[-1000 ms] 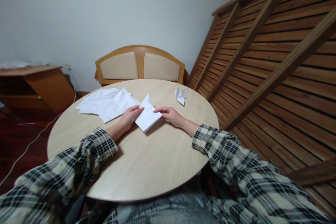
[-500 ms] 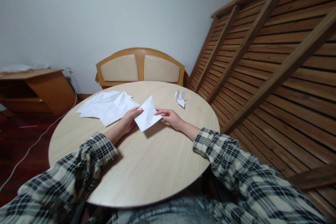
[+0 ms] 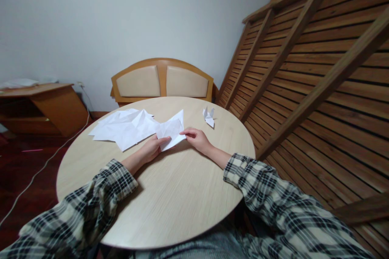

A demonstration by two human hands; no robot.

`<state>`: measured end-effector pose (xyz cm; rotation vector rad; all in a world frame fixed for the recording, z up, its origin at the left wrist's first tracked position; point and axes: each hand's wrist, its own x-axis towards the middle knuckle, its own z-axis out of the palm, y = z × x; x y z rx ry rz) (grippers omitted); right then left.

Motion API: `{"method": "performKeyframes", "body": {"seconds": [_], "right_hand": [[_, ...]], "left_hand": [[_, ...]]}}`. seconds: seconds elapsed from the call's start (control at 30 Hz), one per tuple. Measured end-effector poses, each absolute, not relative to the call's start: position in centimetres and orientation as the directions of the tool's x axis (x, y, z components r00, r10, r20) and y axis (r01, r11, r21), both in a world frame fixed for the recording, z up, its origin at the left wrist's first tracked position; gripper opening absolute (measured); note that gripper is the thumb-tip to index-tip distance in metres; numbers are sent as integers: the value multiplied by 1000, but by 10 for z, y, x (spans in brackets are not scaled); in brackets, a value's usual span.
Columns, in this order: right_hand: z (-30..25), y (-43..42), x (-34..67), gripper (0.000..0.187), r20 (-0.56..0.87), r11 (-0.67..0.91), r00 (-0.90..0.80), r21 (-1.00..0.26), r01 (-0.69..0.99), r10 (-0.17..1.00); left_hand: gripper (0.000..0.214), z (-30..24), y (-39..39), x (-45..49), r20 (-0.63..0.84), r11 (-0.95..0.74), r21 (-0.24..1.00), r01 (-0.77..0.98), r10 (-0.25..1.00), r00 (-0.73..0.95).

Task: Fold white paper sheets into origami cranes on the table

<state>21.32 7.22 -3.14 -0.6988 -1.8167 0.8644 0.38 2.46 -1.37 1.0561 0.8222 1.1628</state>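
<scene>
A white folded sheet of paper (image 3: 170,128) is lifted off the round light-wood table (image 3: 170,194), held between both hands. My left hand (image 3: 152,148) pinches its lower left edge, fingers closed on it. My right hand (image 3: 196,137) pinches its lower right corner. The sheet's upper part stands up and bends toward the far side. Both sleeves are plaid.
A spread of creased white sheets (image 3: 123,127) lies on the table left of the hands. A small folded paper bird (image 3: 208,116) stands at the far right of the table. A padded wooden chair (image 3: 161,81) faces me. A slatted wooden wall (image 3: 304,73) runs close on the right.
The paper, a diamond shape resting on the table before, has been lifted and opened wider. My left hand has slid lower along its edge; my right hand has closed on the corner.
</scene>
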Motion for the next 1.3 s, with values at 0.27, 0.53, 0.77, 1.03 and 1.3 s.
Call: {"method": "performKeyframes", "body": {"seconds": [0.27, 0.53, 0.77, 1.03, 1.3], "right_hand": [[-23, 72, 216, 20, 520, 574, -372, -817, 45, 769], [-18, 71, 216, 18, 449, 459, -368, -886, -66, 814], [-21, 76, 217, 16, 453, 461, -339, -885, -62, 824], [-20, 77, 217, 18, 438, 452, -330, -891, -38, 836], [-18, 73, 215, 22, 423, 423, -336, -903, -78, 841]], "left_hand": [[40, -12, 22, 4, 6, 63, 966, -252, 964, 266], [45, -6, 12, 5, -58, 185, 946, -265, 904, 424], [48, -8, 11, 1, -101, 258, 929, -264, 866, 489], [56, -7, 8, 2, -102, 256, 940, -227, 844, 527], [59, -6, 7, 5, -90, 248, 946, -209, 821, 564]]}}
